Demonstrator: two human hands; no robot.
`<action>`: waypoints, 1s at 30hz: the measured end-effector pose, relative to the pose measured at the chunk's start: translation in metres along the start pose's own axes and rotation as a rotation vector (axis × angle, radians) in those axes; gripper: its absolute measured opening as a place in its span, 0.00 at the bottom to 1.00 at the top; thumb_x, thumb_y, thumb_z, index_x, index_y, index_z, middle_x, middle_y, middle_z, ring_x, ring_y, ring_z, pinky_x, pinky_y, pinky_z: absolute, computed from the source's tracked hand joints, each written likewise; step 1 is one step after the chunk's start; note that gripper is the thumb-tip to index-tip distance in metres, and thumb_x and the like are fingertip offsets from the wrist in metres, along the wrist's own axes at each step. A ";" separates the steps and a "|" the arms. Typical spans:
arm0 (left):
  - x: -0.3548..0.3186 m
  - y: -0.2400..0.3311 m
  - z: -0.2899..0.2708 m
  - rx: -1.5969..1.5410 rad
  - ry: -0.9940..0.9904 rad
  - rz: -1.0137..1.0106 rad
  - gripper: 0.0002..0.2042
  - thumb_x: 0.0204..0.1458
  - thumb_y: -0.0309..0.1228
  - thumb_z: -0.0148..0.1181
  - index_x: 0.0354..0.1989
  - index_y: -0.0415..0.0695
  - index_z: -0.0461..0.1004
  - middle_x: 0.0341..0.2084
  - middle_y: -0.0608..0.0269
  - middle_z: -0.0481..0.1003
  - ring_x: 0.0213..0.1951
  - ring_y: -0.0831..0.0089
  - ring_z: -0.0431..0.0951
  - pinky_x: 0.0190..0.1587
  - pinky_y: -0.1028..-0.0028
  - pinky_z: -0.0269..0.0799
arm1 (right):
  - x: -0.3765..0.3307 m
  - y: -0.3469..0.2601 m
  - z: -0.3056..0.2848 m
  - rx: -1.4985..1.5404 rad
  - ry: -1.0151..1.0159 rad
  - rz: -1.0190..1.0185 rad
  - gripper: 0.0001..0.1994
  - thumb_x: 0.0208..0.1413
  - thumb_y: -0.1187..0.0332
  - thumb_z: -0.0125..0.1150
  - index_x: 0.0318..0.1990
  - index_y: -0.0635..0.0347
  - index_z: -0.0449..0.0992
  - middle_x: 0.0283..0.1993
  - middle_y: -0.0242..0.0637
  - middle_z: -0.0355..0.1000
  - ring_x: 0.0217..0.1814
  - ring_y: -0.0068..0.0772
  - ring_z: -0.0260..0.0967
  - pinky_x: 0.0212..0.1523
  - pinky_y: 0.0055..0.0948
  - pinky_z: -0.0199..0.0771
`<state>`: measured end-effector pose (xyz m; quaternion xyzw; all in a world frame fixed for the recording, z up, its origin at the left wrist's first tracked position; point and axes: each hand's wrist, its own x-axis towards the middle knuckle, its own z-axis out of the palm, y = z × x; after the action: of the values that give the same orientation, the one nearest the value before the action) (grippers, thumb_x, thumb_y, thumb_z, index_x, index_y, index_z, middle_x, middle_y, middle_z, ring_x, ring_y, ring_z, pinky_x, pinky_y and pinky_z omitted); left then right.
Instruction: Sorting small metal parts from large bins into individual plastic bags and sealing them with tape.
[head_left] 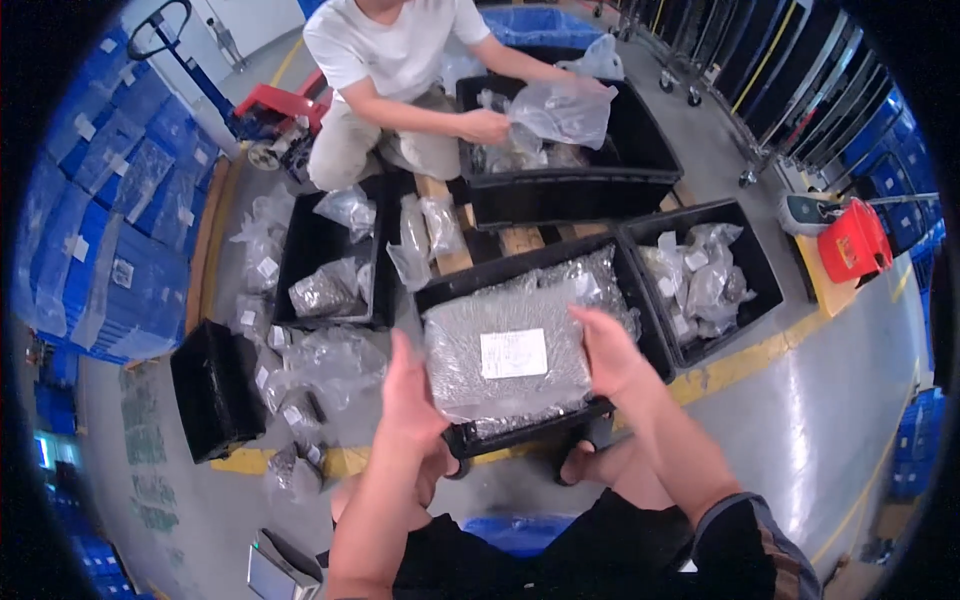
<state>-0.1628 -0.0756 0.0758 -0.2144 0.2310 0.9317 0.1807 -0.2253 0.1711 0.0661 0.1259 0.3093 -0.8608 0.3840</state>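
Between my two hands is a large clear plastic bag full of small grey metallic pieces (pixel 465 345), with a white label on top. My left hand (pixel 408 395) presses its left side, thumb up. My right hand (pixel 612 352) grips the right side the same way. The bag is over a black crate (pixel 655 345) that holds more such bags (pixel 598 282), partly hidden under it. What the small pieces are, I cannot make out.
Across from me a person in a white shirt (pixel 395 65) handles a clear bag (pixel 565 110) over a large black bin (pixel 575 200). More black crates (pixel 765 280) and loose bags (pixel 325 365) surround mine. A red bucket (pixel 855 242) stands right, a pallet jack (pixel 270 110) far left.
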 end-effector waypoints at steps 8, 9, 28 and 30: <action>0.006 -0.007 -0.013 -0.027 -0.140 -0.020 0.45 0.55 0.68 0.37 0.66 0.36 0.56 0.63 0.49 0.62 0.63 0.51 0.63 0.65 0.55 0.55 | 0.006 0.000 0.004 0.041 -0.249 0.018 0.30 0.65 0.53 0.36 0.67 0.64 0.57 0.65 0.48 0.63 0.65 0.43 0.63 0.66 0.39 0.59; 0.006 -0.008 -0.011 -0.006 -0.112 -0.036 0.45 0.55 0.67 0.37 0.66 0.37 0.56 0.63 0.49 0.62 0.62 0.51 0.63 0.65 0.55 0.55 | 0.004 -0.002 0.005 0.027 -0.237 0.031 0.29 0.65 0.54 0.36 0.67 0.64 0.57 0.65 0.48 0.63 0.65 0.42 0.63 0.66 0.39 0.59; 0.016 0.011 -0.033 0.267 0.109 -0.019 0.20 0.61 0.36 0.48 0.58 0.37 0.66 0.52 0.52 0.73 0.53 0.56 0.74 0.57 0.56 0.69 | 0.049 0.032 -0.004 -0.120 0.012 0.000 0.15 0.52 0.72 0.63 0.46 0.71 0.74 0.42 0.45 0.76 0.41 0.34 0.76 0.41 0.34 0.79; 0.017 0.013 -0.037 0.291 0.118 -0.020 0.20 0.61 0.36 0.48 0.58 0.37 0.66 0.52 0.52 0.73 0.53 0.56 0.74 0.57 0.56 0.69 | 0.062 0.043 -0.012 -0.185 -0.014 0.029 0.16 0.51 0.72 0.63 0.47 0.70 0.74 0.43 0.44 0.76 0.42 0.34 0.75 0.40 0.34 0.78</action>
<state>-0.1712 -0.1014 0.0421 -0.2427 0.3716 0.8723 0.2050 -0.2354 0.1203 0.0100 0.0887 0.3829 -0.8239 0.4084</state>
